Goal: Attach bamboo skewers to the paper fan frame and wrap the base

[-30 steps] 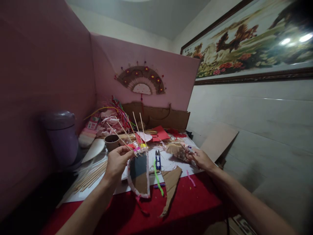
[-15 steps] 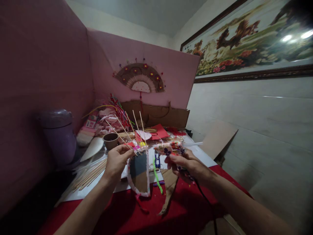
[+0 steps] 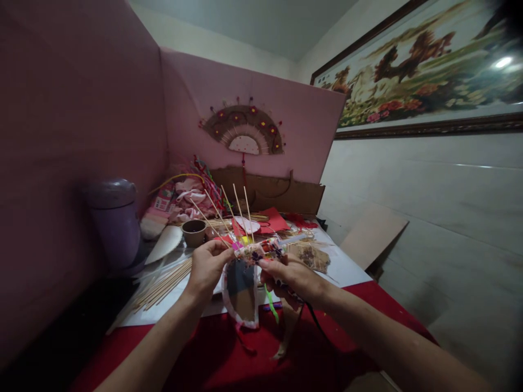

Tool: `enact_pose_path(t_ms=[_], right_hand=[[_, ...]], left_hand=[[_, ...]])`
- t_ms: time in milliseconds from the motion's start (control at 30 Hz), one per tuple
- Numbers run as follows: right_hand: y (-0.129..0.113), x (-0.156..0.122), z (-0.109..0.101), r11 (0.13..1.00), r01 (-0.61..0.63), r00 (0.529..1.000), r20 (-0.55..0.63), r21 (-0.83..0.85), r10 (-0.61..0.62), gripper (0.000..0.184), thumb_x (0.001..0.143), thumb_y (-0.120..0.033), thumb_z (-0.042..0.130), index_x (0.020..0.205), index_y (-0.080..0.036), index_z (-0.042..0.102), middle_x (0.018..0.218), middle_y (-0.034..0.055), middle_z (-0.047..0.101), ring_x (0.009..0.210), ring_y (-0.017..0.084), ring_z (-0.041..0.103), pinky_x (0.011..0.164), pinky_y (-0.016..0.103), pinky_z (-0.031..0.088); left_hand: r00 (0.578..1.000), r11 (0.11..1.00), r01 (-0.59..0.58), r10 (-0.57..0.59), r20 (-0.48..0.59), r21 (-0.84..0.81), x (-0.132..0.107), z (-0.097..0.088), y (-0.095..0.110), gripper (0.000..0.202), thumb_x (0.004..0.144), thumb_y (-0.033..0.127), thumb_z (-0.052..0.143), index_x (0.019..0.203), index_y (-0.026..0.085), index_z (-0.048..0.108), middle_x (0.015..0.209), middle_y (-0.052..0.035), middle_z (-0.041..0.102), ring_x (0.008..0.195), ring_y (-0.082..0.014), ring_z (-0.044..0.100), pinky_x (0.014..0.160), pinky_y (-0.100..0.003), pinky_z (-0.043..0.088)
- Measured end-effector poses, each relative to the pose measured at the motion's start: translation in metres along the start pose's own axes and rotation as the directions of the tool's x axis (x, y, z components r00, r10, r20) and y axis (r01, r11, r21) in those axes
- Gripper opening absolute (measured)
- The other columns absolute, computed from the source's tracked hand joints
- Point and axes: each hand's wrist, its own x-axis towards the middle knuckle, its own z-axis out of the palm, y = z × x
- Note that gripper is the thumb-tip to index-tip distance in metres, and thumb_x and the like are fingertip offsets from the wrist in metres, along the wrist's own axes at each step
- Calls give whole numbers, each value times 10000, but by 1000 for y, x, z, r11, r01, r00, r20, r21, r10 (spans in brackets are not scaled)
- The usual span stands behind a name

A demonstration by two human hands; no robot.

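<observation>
My left hand (image 3: 207, 268) pinches the top left edge of a cardboard fan piece (image 3: 241, 288) with a white and pink trimmed rim. Several thin wooden skewers (image 3: 236, 209) stick up from the piece's top. My right hand (image 3: 291, 279) grips a glue gun (image 3: 265, 249) wrapped in a flowered pattern. Its nozzle end lies across the top of the cardboard piece, close to my left fingers. A black cord (image 3: 314, 321) hangs from the gun below my right wrist.
A loose bundle of skewers (image 3: 163, 283) lies on white paper (image 3: 347, 267) at the left. A small brown cup (image 3: 193, 232), a purple lidded jar (image 3: 114, 220), ribbons and red paper (image 3: 274, 220) crowd the back. A finished fan (image 3: 244, 130) hangs on the pink board. A red cloth (image 3: 212, 354) covers the near table.
My right hand picked the glue gun up from the table's right side and brought it left to the top of the cardboard piece. My left hand kept its hold.
</observation>
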Motion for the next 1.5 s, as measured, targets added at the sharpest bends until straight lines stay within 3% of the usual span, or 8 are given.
enact_pose_path(t_ms=[300, 967, 1333, 1500], right_hand=[[-5, 2, 3, 998, -60, 997, -46, -10, 60, 372, 769, -433, 543, 526, -151, 557, 491, -3, 499, 432, 86, 403, 437, 222, 293], [1, 6, 2, 995, -89, 995, -40, 55, 91, 350, 779, -444, 533, 594, -147, 550, 516, -7, 498, 402, 64, 359, 389, 203, 215], [2, 8, 1, 994, -106, 994, -4, -32, 106, 360, 802, -450, 511, 630, -139, 566, 531, -16, 481, 387, 60, 363, 364, 201, 246], [-4, 4, 2, 988, -152, 988, -42, -33, 151, 340, 816, -416, 505, 626, -138, 550, 535, -21, 475, 388, 47, 347, 374, 190, 229]], left_hand=[[1000, 1000, 2, -2, 9, 11, 0, 0, -2, 203, 496, 299, 724, 542, 149, 596, 512, 4, 575, 464, -100, 465, 432, -212, 297], [1000, 999, 7, -6, 21, -37, 3, -1, -6, 192, 512, 264, 727, 558, 136, 592, 519, 3, 586, 484, -97, 480, 440, -206, 312], [1000, 1000, -15, 15, 12, 3, 2, 0, -5, 190, 512, 273, 712, 552, 135, 589, 508, 19, 570, 472, -85, 457, 439, -202, 303], [1000, 1000, -15, 15, 15, -7, 3, 0, -6, 197, 513, 280, 715, 552, 136, 587, 509, 15, 571, 473, -88, 462, 433, -202, 300]])
